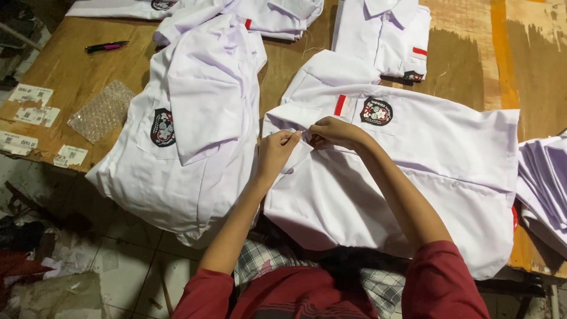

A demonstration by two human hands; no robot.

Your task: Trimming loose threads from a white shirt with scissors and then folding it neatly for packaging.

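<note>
Both grips pinched on white shirt (413, 171) near its collar: left hand (276, 150), right hand (333, 131); spread on wooden tabletop (77, 71), another shirt (189, 136) left

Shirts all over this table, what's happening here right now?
A person in red sleeves is working on a white shirt laid flat on the wooden table. The left hand and right hand meet at its collar end, pinching the fabric near the top of the button strip. More white shirts lie around it: one to the left, others above, and a folded stack at the right edge.
</note>
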